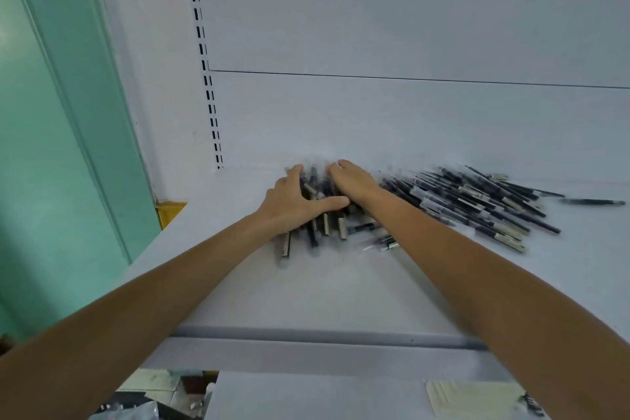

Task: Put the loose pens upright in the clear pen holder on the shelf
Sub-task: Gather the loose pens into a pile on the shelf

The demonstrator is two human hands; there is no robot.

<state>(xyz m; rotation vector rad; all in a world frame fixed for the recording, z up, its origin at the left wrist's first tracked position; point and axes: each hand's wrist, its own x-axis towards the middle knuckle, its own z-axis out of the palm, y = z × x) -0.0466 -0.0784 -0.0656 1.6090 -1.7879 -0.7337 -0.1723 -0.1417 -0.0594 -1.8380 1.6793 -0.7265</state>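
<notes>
— What do the pens lie on, and what's around it?

— A flat white metal shelf [341,293]. Behind it is a white back panel [375,27], with a slotted white upright [204,72] at the panel's left edge. A pale green wall [51,147] stands to the left, and a small yellow piece [169,213] shows at the shelf's left corner. Below the front edge, a lower white shelf [306,399] carries a pale flat pack [474,399], too blurred to make out.

— And the pens against the fingers?

— A bundle of dark pens with pale caps [327,225] lies flat toward the back left of the shelf, near ends pointing at the camera. The left hand [293,204] grips it from the left, its fingers [295,172] curled over the far side and the thumb laid across the top. The right hand [354,181] closes on it from the right, its fingers [335,170] bent down into the pens. Just right of that wrist spreads a loose heap of pens [477,204], flat and slanted. A single dark pen [593,202] lies apart at the far right.
</notes>
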